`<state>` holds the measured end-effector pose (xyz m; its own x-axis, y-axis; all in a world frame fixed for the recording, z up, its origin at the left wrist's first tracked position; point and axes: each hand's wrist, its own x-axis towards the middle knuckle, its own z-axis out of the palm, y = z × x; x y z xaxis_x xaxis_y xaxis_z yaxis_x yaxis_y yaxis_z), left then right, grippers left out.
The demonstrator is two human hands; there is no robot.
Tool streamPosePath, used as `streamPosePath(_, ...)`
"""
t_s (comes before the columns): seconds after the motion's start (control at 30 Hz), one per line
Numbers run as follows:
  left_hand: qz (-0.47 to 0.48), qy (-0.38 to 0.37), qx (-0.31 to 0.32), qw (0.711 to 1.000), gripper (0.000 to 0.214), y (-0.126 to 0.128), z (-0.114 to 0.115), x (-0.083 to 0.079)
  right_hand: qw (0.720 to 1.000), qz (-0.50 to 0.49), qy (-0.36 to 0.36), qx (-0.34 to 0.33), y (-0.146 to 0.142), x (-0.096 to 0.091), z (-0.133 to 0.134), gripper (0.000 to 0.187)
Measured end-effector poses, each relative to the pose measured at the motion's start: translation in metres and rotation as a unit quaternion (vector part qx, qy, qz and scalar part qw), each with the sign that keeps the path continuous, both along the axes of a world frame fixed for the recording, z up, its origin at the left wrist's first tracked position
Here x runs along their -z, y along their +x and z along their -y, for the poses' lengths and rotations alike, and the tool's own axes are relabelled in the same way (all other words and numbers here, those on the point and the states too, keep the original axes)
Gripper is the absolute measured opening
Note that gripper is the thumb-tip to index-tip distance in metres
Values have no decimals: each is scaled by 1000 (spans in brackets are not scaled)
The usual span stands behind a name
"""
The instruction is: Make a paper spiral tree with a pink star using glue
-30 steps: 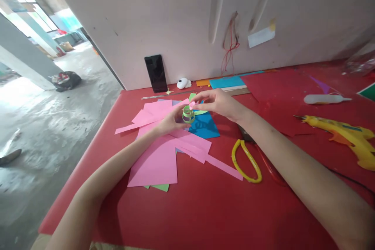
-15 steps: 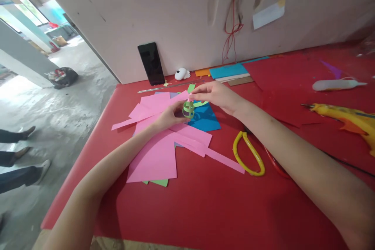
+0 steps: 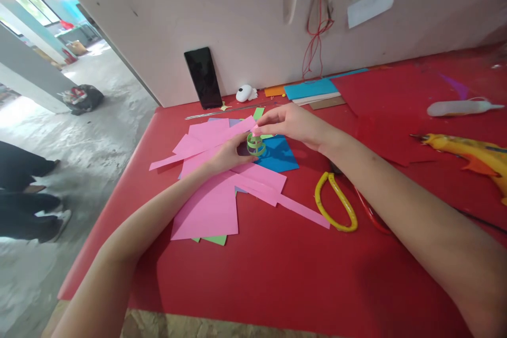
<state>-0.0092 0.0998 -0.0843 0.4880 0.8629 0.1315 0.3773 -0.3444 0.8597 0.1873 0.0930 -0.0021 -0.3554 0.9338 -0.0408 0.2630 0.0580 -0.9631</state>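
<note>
Around the base of a small light-green paper strip coil [image 3: 255, 149], my left hand [image 3: 228, 154] is curled, thumb and fingers on its sides. My right hand [image 3: 288, 122] pinches a small pink paper piece [image 3: 255, 130] at the top of the coil. Whether the two pieces are joined is too small to tell. Beneath both hands lie overlapping pink paper sheets [image 3: 209, 211], with a blue sheet [image 3: 279, 156] to the right. One long pink strip [image 3: 304, 212] reaches toward yellow-and-red-handled scissors [image 3: 350, 216], partly hidden by my right forearm.
A black phone [image 3: 204, 78] leans against the wall beside a white gadget [image 3: 245, 93]. At the right lie a yellow glue gun [image 3: 467, 149] and a white squeeze bottle [image 3: 459, 108]. The red table's [image 3: 277, 274] left edge drops to the floor, where people's legs [image 3: 27, 211] show.
The whole view has shifted slightly. My hands keep nearly the same grip, with the pink piece sitting close over the green coil. The people's legs at the left have moved.
</note>
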Motion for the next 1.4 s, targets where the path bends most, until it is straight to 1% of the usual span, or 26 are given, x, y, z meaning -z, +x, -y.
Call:
streamPosePath(0.07, -3, 0, 4, 1000, 50, 0, -1, 1, 1000, 4, 1, 1, 0, 1, -1, 4)
streamPosePath(0.27, -11, -7, -4, 1000, 69, -7, -2, 5, 1000, 15, 13, -11, 2, 1, -2, 3)
streamPosePath(0.4, -4, -10, 2, 1000, 74, -8, 0, 2, 999, 24, 29, -38, 6, -1, -2, 7)
streamPosePath(0.5, -3, -9, -3, 1000, 67, -5, 2, -2, 997, 30, 37, -56, 9, -1, -3, 9)
streamPosePath(0.6, -10, -2, -13, 1000, 57, -2, 3, -4, 997, 35, 43, -55, 10, -1, -5, 8)
streamPosePath(0.77, -18, 7, -26, 999, 44, 0, 5, -5, 998, 37, 49, -28, 8, 1, -5, 4)
streamPosePath(0.93, -5, 16, -17, 1000, 43, 0, 4, -4, 998, 25, 59, 12, 4, 3, -5, 12)
streamPosePath(1.03, 0, 25, -20, 999, 41, 0, 3, -4, 996, 20, 67, 53, 4, 2, -6, 16)
streamPosePath(1.13, 1, 29, -25, 999, 36, -1, 2, -4, 995, 1, 55, 83, 6, 2, -8, 20)
streamPosePath(1.23, 6, 27, -34, 999, 29, 0, 1, -5, 995, -19, 42, 88, 8, 5, -11, 21)
streamPosePath(1.4, 21, 29, -67, 997, 19, 8, 4, -4, 996, -15, 28, 85, 9, 12, -15, 25)
